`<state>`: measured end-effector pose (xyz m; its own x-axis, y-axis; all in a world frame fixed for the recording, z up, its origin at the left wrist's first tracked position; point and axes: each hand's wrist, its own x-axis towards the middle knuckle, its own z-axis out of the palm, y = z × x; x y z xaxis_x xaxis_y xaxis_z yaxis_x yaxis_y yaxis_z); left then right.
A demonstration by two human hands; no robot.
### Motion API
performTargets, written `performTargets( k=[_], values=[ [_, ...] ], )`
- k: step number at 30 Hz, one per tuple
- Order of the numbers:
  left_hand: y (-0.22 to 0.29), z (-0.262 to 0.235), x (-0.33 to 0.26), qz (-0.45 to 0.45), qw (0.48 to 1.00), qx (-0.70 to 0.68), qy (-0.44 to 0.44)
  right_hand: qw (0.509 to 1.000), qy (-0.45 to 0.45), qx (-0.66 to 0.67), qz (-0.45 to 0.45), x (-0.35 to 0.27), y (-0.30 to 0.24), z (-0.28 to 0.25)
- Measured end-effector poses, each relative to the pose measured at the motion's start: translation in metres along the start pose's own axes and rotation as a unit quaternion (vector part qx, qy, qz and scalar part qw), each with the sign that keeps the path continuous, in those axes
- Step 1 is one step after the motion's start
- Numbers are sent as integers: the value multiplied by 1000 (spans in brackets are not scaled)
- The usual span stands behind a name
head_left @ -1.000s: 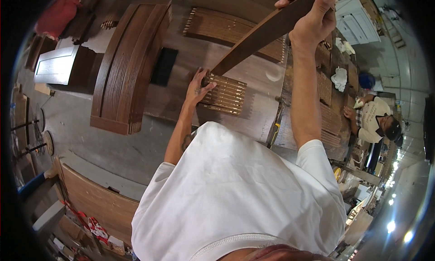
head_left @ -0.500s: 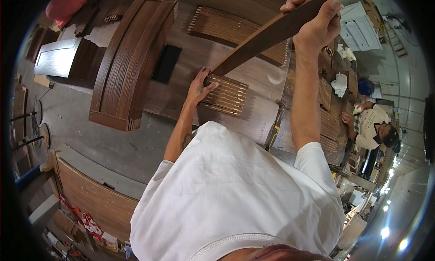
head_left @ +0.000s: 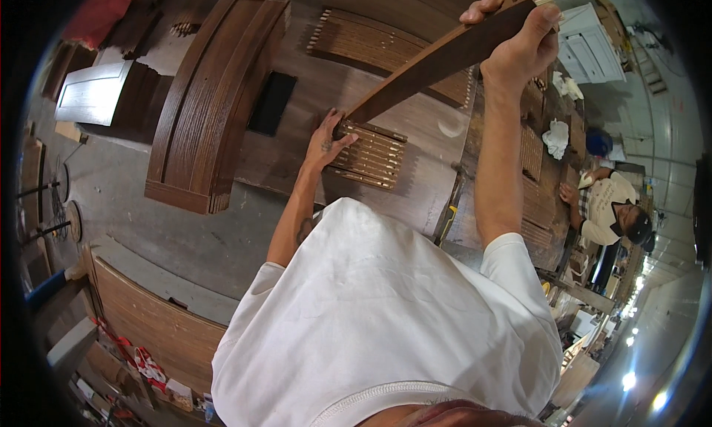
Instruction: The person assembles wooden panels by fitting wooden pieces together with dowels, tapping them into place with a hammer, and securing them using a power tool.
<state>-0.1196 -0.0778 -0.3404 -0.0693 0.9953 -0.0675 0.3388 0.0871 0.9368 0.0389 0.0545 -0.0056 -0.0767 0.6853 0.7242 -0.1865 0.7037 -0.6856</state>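
Note:
A long dark-brown wooden board (head_left: 445,60) slants from the upper right down to the bench. My right hand (head_left: 521,50) is closed round its raised end, thumb on the near face and fingers over the far edge. A short pale piece (head_left: 545,0) juts out at that end, beside my thumb. Down at the low end, my left hand (head_left: 325,143) has its fingers behind the board's tip and its thumb in front. Just under that thumb lies a row of narrow brown wooden strips (head_left: 368,156) with pale marks along them.
A large brown panelled wooden piece (head_left: 219,93) stands left of a flat black rectangle (head_left: 272,103). Beyond the board lie more brown slats (head_left: 363,41) with pale ends. White rags (head_left: 555,139) sit on the right-hand bench, where a co-worker (head_left: 612,208) stands.
Both hands and the board stay almost where they were. The co-worker's head and arm have shifted slightly.

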Motion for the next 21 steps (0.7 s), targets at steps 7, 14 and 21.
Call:
performTargets(
  k=[7,14,21],
  values=[
    [-4,-3,-2,-3,1000,15,2,962,18,268,57,-9,3,35],
    [12,-7,-1,-29,998,-48,-21,989,43,103,96,-18,-30,56],
    [110,-25,1,170,976,-105,87,968,43,125,211,-28,-11,42]
  ],
)
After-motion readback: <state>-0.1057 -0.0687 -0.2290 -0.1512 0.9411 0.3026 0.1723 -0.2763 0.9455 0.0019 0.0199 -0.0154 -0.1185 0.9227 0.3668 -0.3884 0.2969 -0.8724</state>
